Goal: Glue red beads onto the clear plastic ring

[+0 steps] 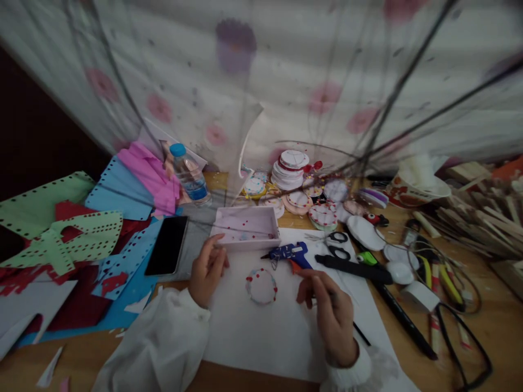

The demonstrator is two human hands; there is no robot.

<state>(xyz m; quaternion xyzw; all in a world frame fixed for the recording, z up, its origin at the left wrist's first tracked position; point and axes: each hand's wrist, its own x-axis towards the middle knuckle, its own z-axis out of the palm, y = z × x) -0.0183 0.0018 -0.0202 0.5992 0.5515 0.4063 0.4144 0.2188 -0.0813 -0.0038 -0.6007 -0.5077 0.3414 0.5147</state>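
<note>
A thin black stick (pixel 363 334) is partly hidden by the right hand (pixel 327 310), loosely curled at four o'clock from the beaded ring (pixel 275 290) on white paper (pixel 253 337); its grip is unclear. At nine o'clock, the left hand (pixel 209 269) hovers half-open near the box (pixel 249 243).
</note>
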